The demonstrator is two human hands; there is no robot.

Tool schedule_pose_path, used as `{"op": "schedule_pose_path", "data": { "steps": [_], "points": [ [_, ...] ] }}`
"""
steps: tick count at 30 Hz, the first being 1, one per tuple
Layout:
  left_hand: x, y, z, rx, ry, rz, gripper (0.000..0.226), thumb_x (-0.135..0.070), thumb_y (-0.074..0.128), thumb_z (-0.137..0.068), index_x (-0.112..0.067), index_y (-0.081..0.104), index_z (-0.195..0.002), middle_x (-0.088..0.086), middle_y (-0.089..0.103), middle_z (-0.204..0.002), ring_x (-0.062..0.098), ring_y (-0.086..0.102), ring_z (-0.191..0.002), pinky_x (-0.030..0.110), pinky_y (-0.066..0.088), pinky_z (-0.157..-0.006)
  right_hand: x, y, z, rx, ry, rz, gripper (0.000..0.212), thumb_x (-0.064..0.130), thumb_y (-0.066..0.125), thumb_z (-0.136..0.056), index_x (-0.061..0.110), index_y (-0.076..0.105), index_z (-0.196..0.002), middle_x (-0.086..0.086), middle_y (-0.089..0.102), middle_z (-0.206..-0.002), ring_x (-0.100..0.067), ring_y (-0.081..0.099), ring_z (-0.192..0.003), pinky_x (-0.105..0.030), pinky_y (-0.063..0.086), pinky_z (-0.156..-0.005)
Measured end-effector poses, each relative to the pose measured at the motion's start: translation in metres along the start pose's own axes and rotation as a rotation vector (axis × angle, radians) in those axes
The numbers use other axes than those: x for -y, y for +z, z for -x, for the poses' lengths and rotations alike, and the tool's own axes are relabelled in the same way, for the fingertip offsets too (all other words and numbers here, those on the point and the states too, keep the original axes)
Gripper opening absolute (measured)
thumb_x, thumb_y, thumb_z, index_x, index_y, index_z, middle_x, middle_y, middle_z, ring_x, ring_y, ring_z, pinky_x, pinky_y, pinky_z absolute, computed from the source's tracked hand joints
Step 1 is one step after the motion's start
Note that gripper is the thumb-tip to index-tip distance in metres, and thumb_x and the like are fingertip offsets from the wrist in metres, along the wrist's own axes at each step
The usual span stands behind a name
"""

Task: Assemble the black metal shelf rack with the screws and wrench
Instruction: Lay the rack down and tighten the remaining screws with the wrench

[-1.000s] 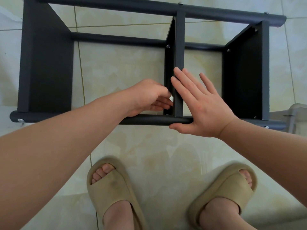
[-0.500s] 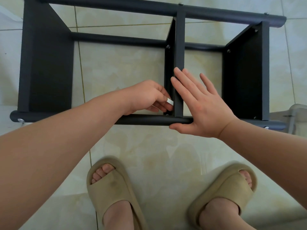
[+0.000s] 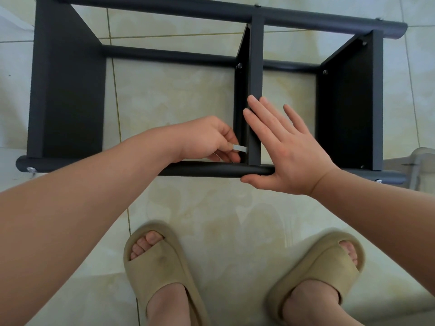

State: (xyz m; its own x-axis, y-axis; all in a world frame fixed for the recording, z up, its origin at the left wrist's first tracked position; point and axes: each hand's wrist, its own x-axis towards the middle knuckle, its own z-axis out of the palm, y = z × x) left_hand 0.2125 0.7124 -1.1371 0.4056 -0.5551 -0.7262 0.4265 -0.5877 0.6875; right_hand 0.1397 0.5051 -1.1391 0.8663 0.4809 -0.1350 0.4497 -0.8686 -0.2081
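FLOOR-LEVEL ASSEMBLY: A black metal shelf rack lies on its side on a pale tiled floor, spanning the frame from nine o'clock through twelve to three. At its nine o'clock end a silver screw juts from the near tube. The person's left hand, reaching in from eight o'clock, has its fingers curled and pinches a small flat silver wrench between thumb and fingertips. The tool's free end points toward three o'clock, at the foot of the middle panel where it meets the near tube. Whether the wrench sits on a screw there cannot be told. Just to the panel's three o'clock side, the right hand is spread flat. Its straight fingers point to eleven o'clock against the panel's edge and its thumb lies along the near tube; it grasps nothing. Further right, a screw head shows on the right panel. At six o'clock, two feet in tan slippers stand on the tiles.
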Motion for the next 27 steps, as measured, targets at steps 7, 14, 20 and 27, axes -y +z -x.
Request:
{"op": "schedule_pose_path", "data": {
  "steps": [7, 14, 20, 27],
  "points": [
    [0.004, -0.001, 0.002, 0.026, 0.005, -0.152, 0.011, -0.003, 0.065, -0.090, -0.012, 0.070, -0.086, -0.001, 0.069, -0.075, 0.014, 0.061, -0.069, 0.030, 0.050, -0.072, 0.000, -0.001, 0.000, 0.014, 0.002, -0.008, 0.108, 0.078, 0.046, -0.084, 0.006, 0.020, -0.160, -0.009, 0.008, -0.169, -0.026, 0.006, -0.157, -0.057, 0.016, -0.123],
    [0.006, -0.003, 0.001, -0.002, -0.001, -0.208, 0.012, -0.010, 0.069, -0.088, -0.020, 0.072, -0.082, 0.007, 0.070, -0.076, 0.012, 0.059, -0.066, 0.028, 0.048, -0.070, 0.001, -0.001, 0.000, 0.012, 0.006, -0.020, 0.108, 0.078, 0.046, -0.084, 0.006, 0.021, -0.160, -0.008, 0.009, -0.169, -0.025, 0.007, -0.157, -0.056, 0.017, -0.123],
    [0.007, -0.010, 0.000, -0.128, 0.103, -0.383, 0.014, -0.022, 0.071, -0.088, -0.034, 0.071, -0.080, -0.015, 0.072, -0.076, -0.003, 0.064, -0.073, 0.021, 0.047, -0.072, 0.001, -0.001, 0.000, 0.011, 0.002, -0.020, 0.108, 0.078, 0.045, -0.084, 0.006, 0.020, -0.160, -0.009, 0.009, -0.169, -0.026, 0.007, -0.157, -0.056, 0.019, -0.122],
    [0.001, 0.001, -0.005, -0.145, 0.106, 0.013, 0.011, -0.019, 0.070, -0.091, -0.025, 0.071, -0.081, -0.013, 0.071, -0.076, 0.002, 0.066, -0.079, 0.022, 0.054, -0.076, 0.000, -0.001, 0.000, 0.006, 0.002, -0.024, 0.108, 0.079, 0.045, -0.084, 0.006, 0.021, -0.160, -0.009, 0.009, -0.169, -0.026, 0.007, -0.157, -0.056, 0.020, -0.122]
  ]
}}
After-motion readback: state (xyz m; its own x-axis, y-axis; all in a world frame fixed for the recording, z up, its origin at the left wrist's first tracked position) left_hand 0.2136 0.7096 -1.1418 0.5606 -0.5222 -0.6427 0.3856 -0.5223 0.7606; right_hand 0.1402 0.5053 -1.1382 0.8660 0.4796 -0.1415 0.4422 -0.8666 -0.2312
